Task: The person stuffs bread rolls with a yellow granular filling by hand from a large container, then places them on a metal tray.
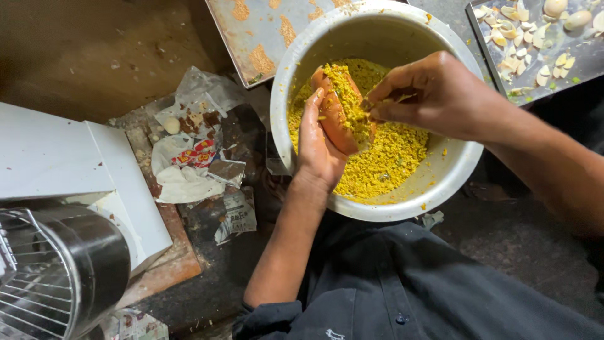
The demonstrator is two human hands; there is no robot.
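A split orange-brown roll (333,113) is cradled slit-up in the curled left hand (318,148) over the steel bowl (440,182), so yellow crumb filling (384,157), pinched and pressed in by the right hand (434,94), drops back inside.

A working food-preparation kitchen, likely a sweet or bakery workshop: a large steel bowl (377,38) of yellow crumbly mixture sits low beside 2 worn metal trays, 1 crumb-smeared (264,31), the other (566,50) strewn with sliced nuts. A white stand mixer (69,208) with wire guard and crumpled wrappers (195,157) crowd the stained floor (82,56).
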